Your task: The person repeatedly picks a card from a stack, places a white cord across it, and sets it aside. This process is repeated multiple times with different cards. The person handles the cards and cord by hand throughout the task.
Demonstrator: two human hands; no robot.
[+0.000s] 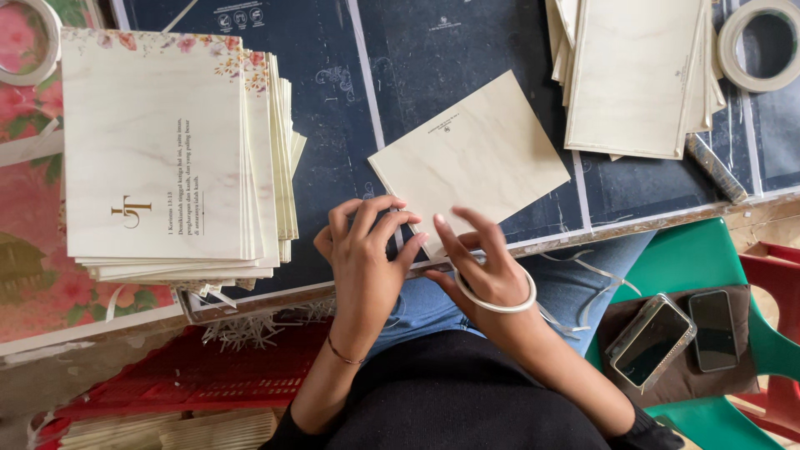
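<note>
While both hands (367, 250) (479, 258) pinch its near corner, the card (475, 158) lies skewed

A tall stack of cream cards (167, 150) with floral top corners lies at nine o'clock on the dark cutting mat (333, 100). A second, smaller pile of cream cards (637, 75) sits at one o'clock, with a roll of tape (760, 43) just beside it at two o'clock. Another tape roll (29, 42) shows partly at ten o'clock on a pink floral cloth (33, 275). At four o'clock a green plastic chair (700, 258) carries a brown cloth with two dark phones (679, 337) side by side. A red plastic crate (192, 375) stands at seven o'clock, with paper strips (246, 329) along its upper edge.
</note>
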